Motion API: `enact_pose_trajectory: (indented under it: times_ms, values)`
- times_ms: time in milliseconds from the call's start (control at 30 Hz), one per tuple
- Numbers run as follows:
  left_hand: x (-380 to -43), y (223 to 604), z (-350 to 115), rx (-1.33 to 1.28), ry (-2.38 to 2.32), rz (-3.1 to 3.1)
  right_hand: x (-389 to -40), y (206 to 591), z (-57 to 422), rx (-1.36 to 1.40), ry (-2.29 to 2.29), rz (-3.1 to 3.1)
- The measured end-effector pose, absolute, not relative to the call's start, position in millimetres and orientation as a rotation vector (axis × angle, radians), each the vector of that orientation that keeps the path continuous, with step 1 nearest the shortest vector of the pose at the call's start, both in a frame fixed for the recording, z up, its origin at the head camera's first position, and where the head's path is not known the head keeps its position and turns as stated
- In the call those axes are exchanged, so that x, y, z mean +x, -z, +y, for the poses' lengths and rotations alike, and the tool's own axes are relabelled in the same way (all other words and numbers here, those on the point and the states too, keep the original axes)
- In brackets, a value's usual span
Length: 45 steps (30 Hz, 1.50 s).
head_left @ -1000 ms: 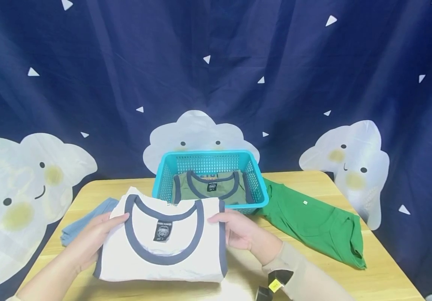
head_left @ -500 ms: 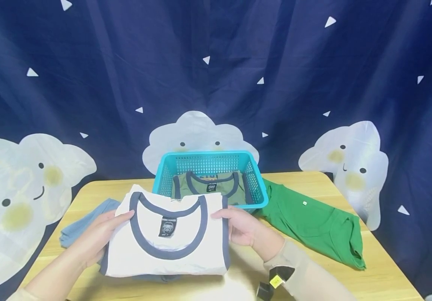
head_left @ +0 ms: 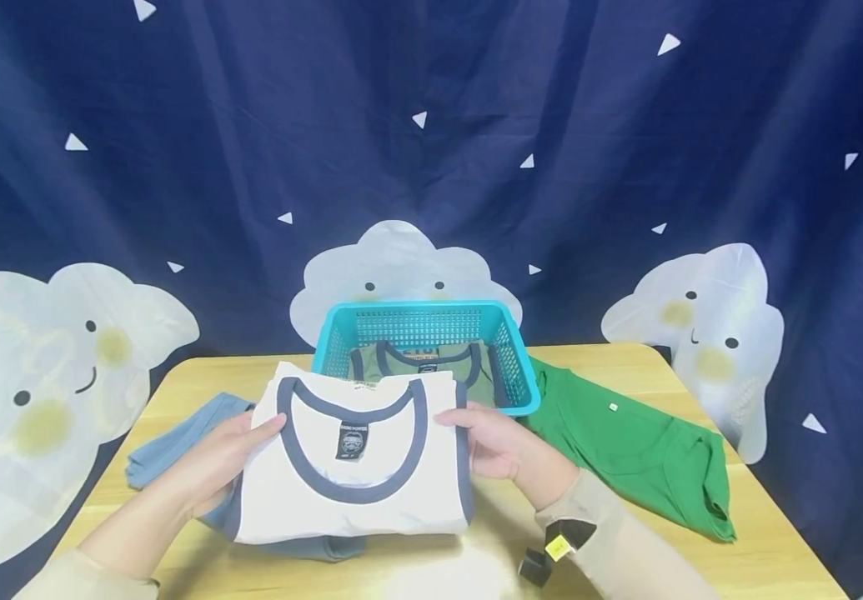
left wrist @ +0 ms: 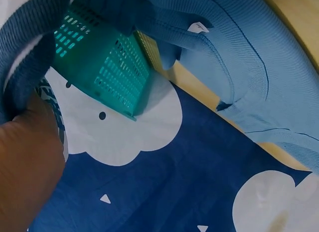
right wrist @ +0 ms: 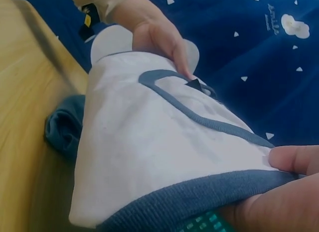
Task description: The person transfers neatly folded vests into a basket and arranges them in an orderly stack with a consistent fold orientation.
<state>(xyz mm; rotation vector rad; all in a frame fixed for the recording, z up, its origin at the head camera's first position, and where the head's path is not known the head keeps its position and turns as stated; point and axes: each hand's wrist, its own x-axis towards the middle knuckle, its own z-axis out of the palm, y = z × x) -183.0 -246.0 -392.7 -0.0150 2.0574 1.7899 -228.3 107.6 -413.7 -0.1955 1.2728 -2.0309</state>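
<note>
Thumb of the left hand [head_left: 217,467] presses on the front of a folded white cotton shirt with navy ribbed trim [head_left: 352,475], its other fingers behind, so the corner is pinched. The right hand [head_left: 499,450] clamps the opposite corner likewise, thumb on top. The shirt hangs tilted between them, raised over a pale wooden table [head_left: 746,558], its round neckline and black rectangular neck label [head_left: 352,440] facing the person. Partly under it and the left forearm lies a light blue ribbed garment [head_left: 189,437]. Just beyond, the shirt's upper edge overlaps, in the head view, a turquoise perforated plastic basket [head_left: 419,307], in which an olive-green shirt with navy trim [head_left: 403,370] lies. A bright green fabric garment [head_left: 626,446] is spread on the table just beside the basket, on the person's right. Behind everything hangs a dark blue curtain printed with white clouds and triangles [head_left: 476,192].
</note>
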Motion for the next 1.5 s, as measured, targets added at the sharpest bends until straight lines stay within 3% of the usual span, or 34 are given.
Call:
enact_pose_trajectory:
  times_ms: [533, 1500]
  values:
    - [-197.5, 398.4, -236.1, 0.059, -1.767, 2.012, -247.1, 419.6, 125.1, -0.305, 1.984, 1.31]
    - [-231.6, 398.0, -202.3, 0.0, -1.919, 1.892, -273.6, 412.3, 151.8, -0.23, 1.987, 1.374]
